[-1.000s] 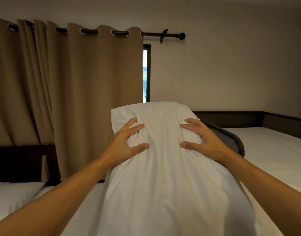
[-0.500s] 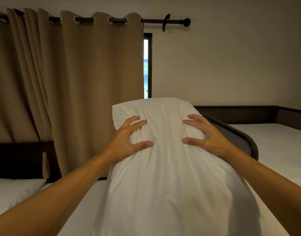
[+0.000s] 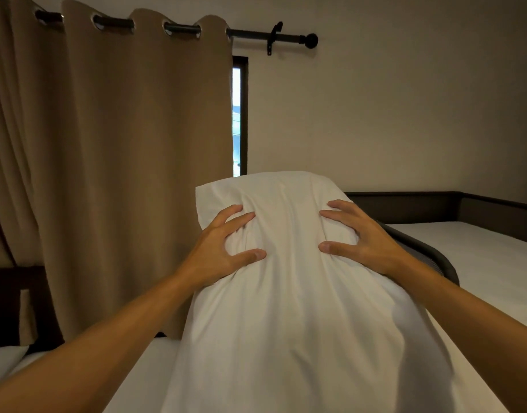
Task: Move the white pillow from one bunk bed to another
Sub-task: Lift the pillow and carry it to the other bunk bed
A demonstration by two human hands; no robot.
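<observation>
The white pillow (image 3: 292,308) is held up in front of me, long side pointing away, filling the lower middle of the view. My left hand (image 3: 219,248) grips its left upper side with fingers dug into the fabric. My right hand (image 3: 362,238) grips the right upper side the same way. To the right lies a bunk bed (image 3: 479,263) with a white mattress and a dark curved rail. Another white mattress (image 3: 143,371) lies under the pillow at lower left.
A second white pillow (image 3: 3,360) rests at the lower left edge, before a dark headboard (image 3: 15,302). Tan curtains (image 3: 122,159) hang from a black rod across the left, with a window strip (image 3: 237,120) beside them. A plain wall stands behind the right bed.
The view has drifted slightly left and closer to the curtain. Both hands keep the same grip on the pillow, which stays raised in front of me.
</observation>
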